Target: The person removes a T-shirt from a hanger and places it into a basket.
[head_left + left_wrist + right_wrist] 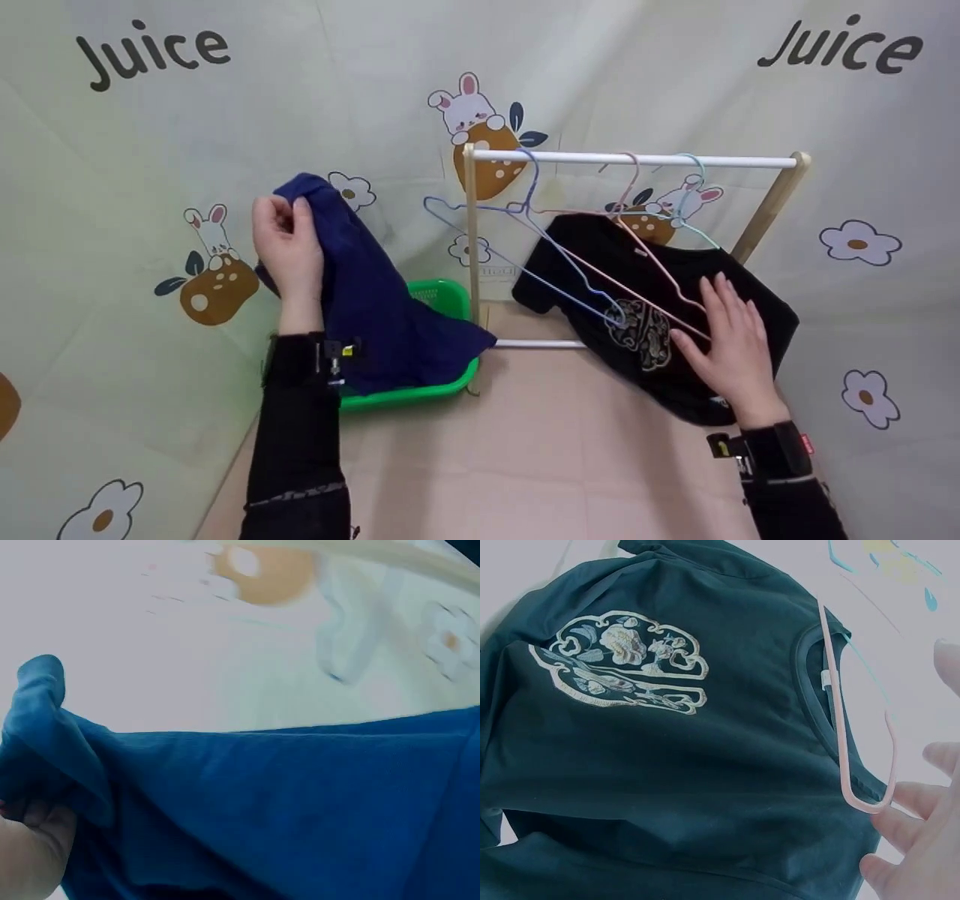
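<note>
My left hand (291,251) pinches the top of a navy blue cloth garment (375,307), held up so that it hangs down over the green basket (442,388). In the left wrist view the blue cloth (300,802) stretches away from the fingers. On the right, a black T-shirt (705,765) with an embroidered flower pattern hangs tilted on the rack, a teal hanger (694,176) at its neck. My right hand (731,352) is spread in front of it, fingertips right at the end of a pink hanger (838,712).
A small rack with a white top bar (577,157) and wooden uprights (472,247) stands at the back right. An empty blue hanger (534,176) hangs near its left end, overlapping the pink one. Behind runs a printed curtain (360,90) with rabbits and flowers.
</note>
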A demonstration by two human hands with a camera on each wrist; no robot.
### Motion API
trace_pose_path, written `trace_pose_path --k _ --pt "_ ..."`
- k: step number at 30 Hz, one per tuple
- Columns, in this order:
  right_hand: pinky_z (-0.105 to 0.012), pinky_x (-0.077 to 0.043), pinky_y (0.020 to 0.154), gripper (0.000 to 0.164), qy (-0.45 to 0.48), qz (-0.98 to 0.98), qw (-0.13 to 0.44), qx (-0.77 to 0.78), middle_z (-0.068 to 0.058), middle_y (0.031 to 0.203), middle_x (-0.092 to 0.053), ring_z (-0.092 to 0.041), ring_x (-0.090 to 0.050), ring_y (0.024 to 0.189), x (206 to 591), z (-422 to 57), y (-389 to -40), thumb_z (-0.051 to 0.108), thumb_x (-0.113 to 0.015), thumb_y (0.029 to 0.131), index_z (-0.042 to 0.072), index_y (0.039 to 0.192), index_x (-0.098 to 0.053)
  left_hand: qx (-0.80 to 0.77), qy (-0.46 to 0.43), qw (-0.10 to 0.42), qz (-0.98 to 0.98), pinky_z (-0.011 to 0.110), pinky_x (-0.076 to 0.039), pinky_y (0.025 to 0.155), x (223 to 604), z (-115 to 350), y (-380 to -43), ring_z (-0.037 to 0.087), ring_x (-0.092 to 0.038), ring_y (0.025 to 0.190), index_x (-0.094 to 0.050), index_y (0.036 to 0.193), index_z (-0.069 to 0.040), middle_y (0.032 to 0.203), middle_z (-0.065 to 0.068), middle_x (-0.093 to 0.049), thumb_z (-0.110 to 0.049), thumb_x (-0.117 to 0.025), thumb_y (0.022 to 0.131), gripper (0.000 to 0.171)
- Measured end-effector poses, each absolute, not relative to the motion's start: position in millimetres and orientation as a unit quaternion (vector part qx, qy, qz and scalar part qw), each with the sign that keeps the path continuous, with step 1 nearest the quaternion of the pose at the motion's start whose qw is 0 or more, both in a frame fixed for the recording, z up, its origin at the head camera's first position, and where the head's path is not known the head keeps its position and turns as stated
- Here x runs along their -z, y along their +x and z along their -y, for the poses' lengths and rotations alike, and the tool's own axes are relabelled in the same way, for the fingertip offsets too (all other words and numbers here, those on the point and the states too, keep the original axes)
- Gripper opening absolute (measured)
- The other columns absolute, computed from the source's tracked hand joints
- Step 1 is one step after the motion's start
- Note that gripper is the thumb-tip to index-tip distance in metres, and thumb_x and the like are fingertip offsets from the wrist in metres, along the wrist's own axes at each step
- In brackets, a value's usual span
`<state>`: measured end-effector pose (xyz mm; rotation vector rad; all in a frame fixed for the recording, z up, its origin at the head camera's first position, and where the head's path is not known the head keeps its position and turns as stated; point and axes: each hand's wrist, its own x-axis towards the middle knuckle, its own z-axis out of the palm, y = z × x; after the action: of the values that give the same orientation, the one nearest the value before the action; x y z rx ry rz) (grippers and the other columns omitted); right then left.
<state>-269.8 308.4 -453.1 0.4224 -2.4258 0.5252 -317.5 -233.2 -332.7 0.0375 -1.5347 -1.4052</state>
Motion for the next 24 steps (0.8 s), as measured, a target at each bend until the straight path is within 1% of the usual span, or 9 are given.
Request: trace_pose_path --k 4,8,12,18,20,21,22,23,24 --pt "-0.054 -0.013 0.117 0.081 0.16 0.918 0.305 -0.199 -0.023 0.158 -0.028 -0.039 -0.026 0.144 454.0 -309.0 -269.8 0.033 -0.071 0.088 0.006 0.154 -0.033 0.527 0.054 0.471 0.705 0.024 -0.032 0.069 371.7 234.5 -321.4 0.013 -0.043 0.075 -0.042 0.081 -0.006 0.078 0.001 -0.04 -0.003 -0.059 0.095 0.022" --pt "-0.054 -0.013 0.117 0.08 0.158 0.917 0.304 -0.203 -0.022 0.158 -0.027 -0.04 -0.027 0.144 455.0 -309.8 -269.0 0.033 -0.071 0.089 0.005 0.154 -0.033 0.484 0.054 0.441 0.754 0.03 -0.029 0.067 410.6 229.5 -324.0 0.021 -0.041 0.071 -0.04 0.081 -0.003 0.075 0.006 -0.039 -0.006 -0.059 0.095 0.024" --pt "-0.055 -0.013 0.117 0.08 0.159 0.917 0.305 -0.202 -0.022 0.158 -0.028 -0.04 -0.027 0.143 457.1 -310.1 -269.3 0.033 -0.071 0.088 0.005 0.154 -0.033 0.447 0.044 0.413 0.792 0.034 -0.027 0.066 447.6 222.9 -324.9 0.027 -0.037 0.065 -0.037 0.078 -0.005 0.07 0.008 -0.035 -0.005 -0.059 0.094 0.027" --pt "-0.055 -0.013 0.116 0.08 0.16 0.916 0.31 -0.2 -0.024 0.157 -0.029 -0.04 -0.027 0.143 457.4 -311.7 -269.6 0.033 -0.07 0.088 0.005 0.153 -0.034 0.376 0.013 0.361 0.853 0.041 -0.026 0.066 489.8 212.4 -324.7 0.029 -0.034 0.063 -0.034 0.075 -0.009 0.066 0.005 -0.031 -0.005 -0.059 0.094 0.032" --pt "-0.054 -0.013 0.117 0.08 0.159 0.916 0.309 -0.2 -0.024 0.157 -0.028 -0.04 -0.027 0.144 456.7 -312.3 -269.2 0.034 -0.07 0.088 0.005 0.153 -0.033 0.339 -0.001 0.339 0.878 0.044 -0.034 0.073 500.9 209.0 -324.6 0.03 -0.04 0.064 -0.034 0.074 -0.011 0.065 0.003 -0.033 -0.006 -0.06 0.095 0.033" --pt "-0.054 -0.013 0.117 0.08 0.159 0.916 0.309 -0.2 -0.024 0.157 -0.028 -0.039 -0.027 0.144 456.3 -312.5 -269.0 0.034 -0.07 0.088 0.005 0.154 -0.033 0.318 -0.007 0.327 0.89 0.048 -0.037 0.081 506.2 207.4 -324.6 0.031 -0.045 0.068 -0.035 0.074 -0.012 0.064 0.003 -0.035 -0.006 -0.061 0.095 0.034" --pt "-0.054 -0.013 0.117 0.08 0.158 0.917 0.308 -0.2 -0.024 0.157 -0.028 -0.04 -0.027 0.144 456.0 -312.8 -268.8 0.034 -0.07 0.088 0.005 0.154 -0.033 0.298 -0.011 0.315 0.901 0.054 -0.037 0.09 511.6 205.9 -324.5 0.031 -0.05 0.072 -0.036 0.073 -0.013 0.064 0.002 -0.037 -0.007 -0.062 0.094 0.034" --pt "-0.054 -0.013 0.117 0.08 0.158 0.917 0.308 -0.199 -0.024 0.157 -0.028 -0.04 -0.027 0.144 455.9 -312.9 -268.8 0.034 -0.07 0.088 0.005 0.154 -0.033 0.28 -0.014 0.303 0.911 0.06 -0.032 0.1 516.7 204.3 -324.1 0.032 -0.054 0.079 -0.038 0.073 -0.014 0.064 0.001 -0.039 -0.009 -0.063 0.094 0.034" --pt "-0.054 -0.013 0.117 0.08 0.158 0.917 0.308 -0.199 -0.024 0.157 -0.028 -0.04 -0.027 0.144 455.8 -313.0 -268.7 0.034 -0.07 0.088 0.005 0.154 -0.033 0.266 -0.018 0.29 0.919 0.065 -0.023 0.106 521.3 202.8 -323.5 0.032 -0.057 0.087 -0.039 0.072 -0.014 0.064 0.0 -0.041 -0.01 -0.065 0.094 0.034"
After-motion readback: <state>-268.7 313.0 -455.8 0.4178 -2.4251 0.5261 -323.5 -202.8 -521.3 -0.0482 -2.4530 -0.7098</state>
